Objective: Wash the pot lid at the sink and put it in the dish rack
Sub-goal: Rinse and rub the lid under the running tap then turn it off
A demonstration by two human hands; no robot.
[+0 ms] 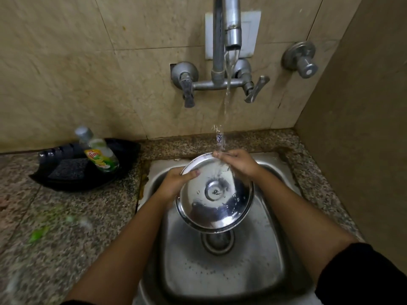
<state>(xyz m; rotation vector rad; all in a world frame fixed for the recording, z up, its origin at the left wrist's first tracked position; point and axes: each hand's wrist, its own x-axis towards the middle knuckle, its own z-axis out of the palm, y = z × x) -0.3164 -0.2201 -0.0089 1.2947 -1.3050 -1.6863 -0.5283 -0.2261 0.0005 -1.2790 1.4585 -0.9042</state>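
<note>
— Step in hand?

— Rinsing, by the look of it; pot lid [214, 193] held tilted over the sink [220, 274], above the drain [217, 241], inner face up, under the stream [226, 84] falling from the tap [232, 25] at twelve o'clock.

— Hands?

— Left hand [176, 181] gripping the rim at about ten o'clock of the lid, thumb over the edge, fingers [193, 173] closed on it; right hand [237, 164] across the rim near one o'clock, fingers [217, 154] curled over the far edge right where the water lands; whether rubbing or only holding, cannot tell.

— Soap left on it?

— No foam seen; only drops and splash on the steel; probably the washing is near its end, though the hidden outer face cannot be judged.

— Next move?

— Likely a turn of the lid to rinse the other face, then shutting the tap lever [256, 89] at one o'clock of the sink, a shake over the basin, and a carry to the dish rack; no rack in view, so a look around needed first; wet steel, so a firm hold on the rim called for.

— Anything readable?

— Dish soap bottle [99, 153] lying in the black tray [123, 170] on the desk [66, 238] at nine o'clock, beside a dark scrub pad [69, 170]; green and yellow label with a red logo and lemon picture; lettering too blurred to read; brand not certain.
</note>
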